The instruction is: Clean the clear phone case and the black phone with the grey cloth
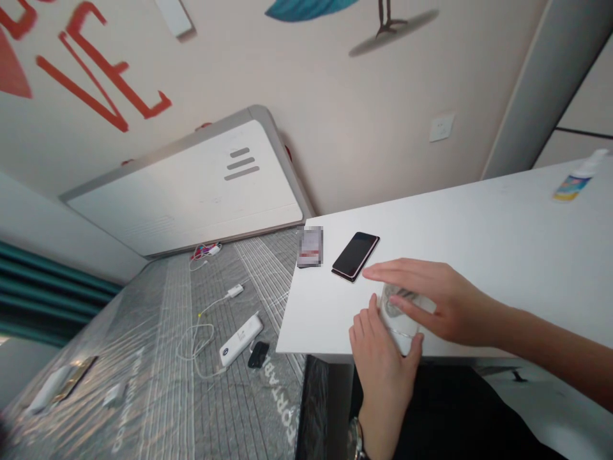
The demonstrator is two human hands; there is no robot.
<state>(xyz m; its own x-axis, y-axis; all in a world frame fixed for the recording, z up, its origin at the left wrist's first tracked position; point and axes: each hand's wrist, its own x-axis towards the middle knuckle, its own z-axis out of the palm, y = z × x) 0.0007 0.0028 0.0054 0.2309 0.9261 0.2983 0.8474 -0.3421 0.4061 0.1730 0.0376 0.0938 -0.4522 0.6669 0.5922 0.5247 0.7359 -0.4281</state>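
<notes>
- The person's left hand (383, 377) is curling its fingers up around the near side of a clear, round plastic or glass container (401, 335), and a dark wristwatch (357, 439) is sitting on that wrist.
- The person's right hand (450, 306) is reaching in from the side with its fingers spread across the container's top, so the two hands are cupping it between them, not pinching it.
- The container is sitting at the near edge of a white rectangular table (479, 217); fingers and blur are hiding much of it, so its exact kind is hard to tell.
- A black smartphone with a rose-gold rim (355, 257) is lying face up just beyond the right hand's fingertips, beside a flat pixelated card (310, 247).
- A white bottle with a blue-and-yellow label (575, 179) is lying near the table's far corner.
- Beyond the table's side edge, a grey ribbed mattress (158, 338) is holding a white power bank (241, 340), a thin white cable (196, 345) and a small black pouch (258, 354).
</notes>
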